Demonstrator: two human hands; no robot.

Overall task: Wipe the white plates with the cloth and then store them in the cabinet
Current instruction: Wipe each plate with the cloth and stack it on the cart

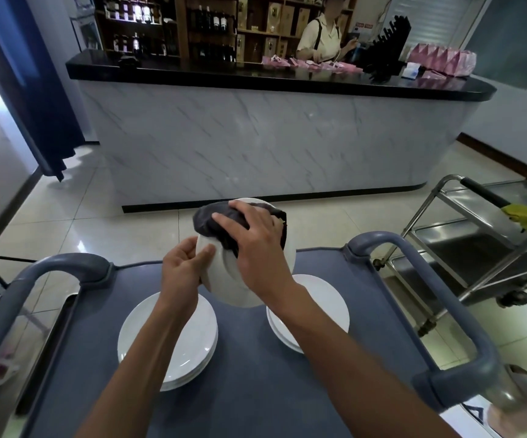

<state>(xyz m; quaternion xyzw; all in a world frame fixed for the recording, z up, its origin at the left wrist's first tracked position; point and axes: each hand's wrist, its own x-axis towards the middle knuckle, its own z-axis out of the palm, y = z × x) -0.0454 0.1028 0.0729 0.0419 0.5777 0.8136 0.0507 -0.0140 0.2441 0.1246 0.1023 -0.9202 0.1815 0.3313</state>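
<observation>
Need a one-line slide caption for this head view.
Left hand holds a white plate tilted above the cart while the right hand presses a dark cloth on it.

2 plate stacks [167, 339] [312, 314] flank bare cart top [246, 368]; handles [56, 267] [414, 263] bound it.

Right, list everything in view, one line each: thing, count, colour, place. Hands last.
held plate: one, white, lifted above the cart
cloth: one, dark grey, on the held plate
plate stacks: two, white, left and right on the cart
cart: one, blue-grey, foreground
steel trolley: one, silver, right
yellow rag: one, on the steel trolley
counter: one, marble-look front, black top
left hand: grips the held plate's rim
right hand: presses the cloth
</observation>
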